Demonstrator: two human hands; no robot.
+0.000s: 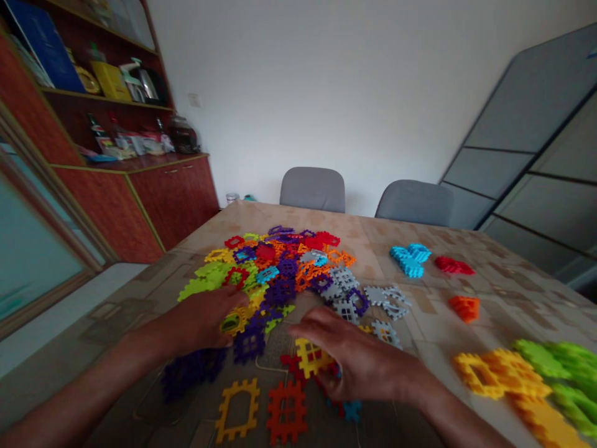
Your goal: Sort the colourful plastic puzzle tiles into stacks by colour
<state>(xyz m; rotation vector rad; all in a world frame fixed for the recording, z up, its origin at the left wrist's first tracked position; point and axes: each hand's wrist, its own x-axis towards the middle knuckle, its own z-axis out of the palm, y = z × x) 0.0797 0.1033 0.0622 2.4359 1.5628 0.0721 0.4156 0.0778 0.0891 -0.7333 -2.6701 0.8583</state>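
Observation:
My right hand (347, 351) pinches a yellow notched building tile (308, 359) with a window grid, low over the table. Under and beside it lie red pieces and a blue piece (352, 409). My left hand (205, 320) reaches to the near left of the pile, its fingers and thumb closed around the edge of a yellow building tile (241, 318) with a round opening. Dark purple tiles (249, 341) lie just under that hand. Closest to me are a yellow frame tile (237, 410) and an orange window tile (286, 412), lying flat and apart from both hands.
A mixed pile of tiles (284, 264) spreads over the middle of the table (373, 233). On the right lie separate groups: blue (410, 258), red (453, 266), orange (465, 307), yellow (504, 373) and green (564, 364). Two grey chairs (312, 186) stand behind.

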